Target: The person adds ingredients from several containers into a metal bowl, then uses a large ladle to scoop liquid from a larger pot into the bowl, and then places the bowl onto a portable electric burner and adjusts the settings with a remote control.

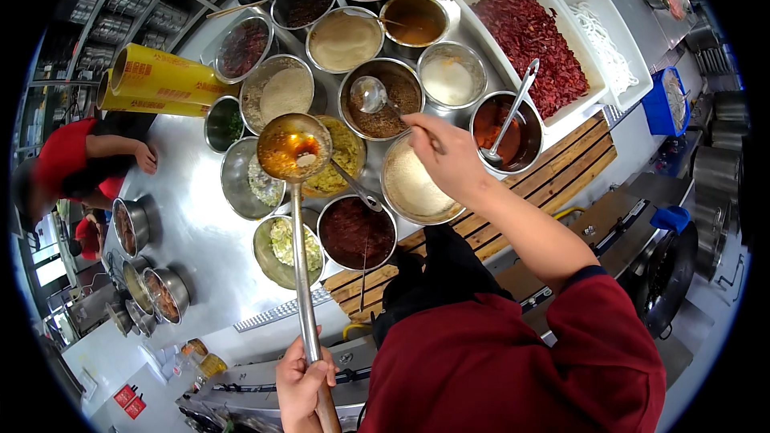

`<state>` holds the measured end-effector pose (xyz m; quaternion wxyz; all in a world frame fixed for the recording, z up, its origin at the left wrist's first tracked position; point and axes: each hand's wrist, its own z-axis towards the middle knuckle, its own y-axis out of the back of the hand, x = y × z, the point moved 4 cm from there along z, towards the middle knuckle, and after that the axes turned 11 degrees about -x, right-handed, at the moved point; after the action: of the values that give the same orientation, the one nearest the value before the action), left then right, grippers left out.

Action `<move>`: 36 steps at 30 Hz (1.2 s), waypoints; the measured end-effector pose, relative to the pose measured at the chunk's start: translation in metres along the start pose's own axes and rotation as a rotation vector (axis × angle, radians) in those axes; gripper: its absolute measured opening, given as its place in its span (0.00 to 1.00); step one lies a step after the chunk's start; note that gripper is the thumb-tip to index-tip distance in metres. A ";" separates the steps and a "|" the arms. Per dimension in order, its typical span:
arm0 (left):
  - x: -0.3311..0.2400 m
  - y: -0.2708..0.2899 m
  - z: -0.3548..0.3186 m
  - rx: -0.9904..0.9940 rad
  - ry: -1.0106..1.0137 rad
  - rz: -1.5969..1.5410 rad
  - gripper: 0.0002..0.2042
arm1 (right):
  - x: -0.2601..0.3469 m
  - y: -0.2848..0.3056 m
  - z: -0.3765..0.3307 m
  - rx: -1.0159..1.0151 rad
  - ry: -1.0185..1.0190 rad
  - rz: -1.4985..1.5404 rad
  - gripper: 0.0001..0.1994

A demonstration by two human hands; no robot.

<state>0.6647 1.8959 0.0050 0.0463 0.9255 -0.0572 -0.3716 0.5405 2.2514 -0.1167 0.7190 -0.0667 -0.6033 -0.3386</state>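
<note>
steel counter (192, 224) crowded with seasoning bowls. long ladle (294, 147): bowl level over the bowls, holding orange oil and a pale pinch; handle runs down to the left hand (303, 381), fingers wrapped tight round its end. right hand (445, 152) pinches a small spoon (370, 95) above the brown powder bowl (382, 99). judgement: keep ladle level, tip spoon over its centre.

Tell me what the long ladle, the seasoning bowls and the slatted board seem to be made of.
Ladle, held by the left hand: looks like polished steel, silvery and reflective; its lower grip may be wood. Seasoning bowls: likely stainless steel, with bright mirror-like rims. Slatted board: appears unfinished wood, showing tan planks with gaps. The right hand holds a shiny metal spoon.
</note>
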 end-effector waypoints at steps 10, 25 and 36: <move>-0.012 -0.027 0.007 0.148 0.039 0.056 0.27 | 0.004 0.090 0.003 -0.117 0.198 -0.340 0.12; -0.018 -0.037 0.002 0.190 -0.006 0.152 0.27 | -0.019 0.105 -0.006 -0.195 -0.117 -0.005 0.11; -0.006 -0.024 -0.006 0.235 -0.027 0.102 0.29 | 0.062 0.146 -0.091 -0.017 0.210 -0.242 0.17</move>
<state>0.6665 1.9210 0.0105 -0.0443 0.9154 -0.1482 -0.3717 0.7011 2.2918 -0.0380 0.7315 0.0364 -0.5255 -0.4328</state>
